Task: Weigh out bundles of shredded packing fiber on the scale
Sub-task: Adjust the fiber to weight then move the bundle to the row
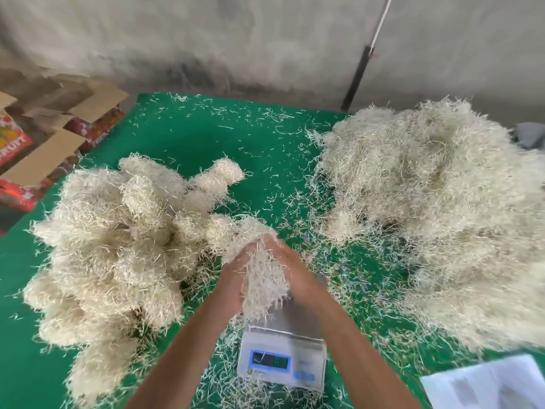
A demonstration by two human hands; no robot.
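At the lower centre of the frame, two bare forearms reach up from the bottom edge and meet around one bundle of shredded fiber [263, 276]. The left hand [233, 278] cups the bundle's left side and the right hand [295, 276] cups its right side, fingers curved inward and pressing the pale strands between the palms. The bundle is held just above the steel platform of a small digital scale [284, 354], with loose ends hanging down toward the platform; whether they touch it is unclear. The scale sits at the bottom centre, its blue-framed display facing the viewer, the digits too blurred to read.

To the left of the hands, filling the left middle and lower left of the frame, lies a heap of rounded bundles [118, 240] of the same fiber. On the right side, from upper right to lower right, spreads a much larger loose pile [436, 208] of unformed fiber. All rest on a green tabletop [200, 137], scattered with stray strands. A white sheet of paper [483, 385] lies in the lower right corner. Open cardboard boxes [53, 143] with red printed sides stand at the upper left, beside the tabletop. A grey wall [236, 39] runs across the top.
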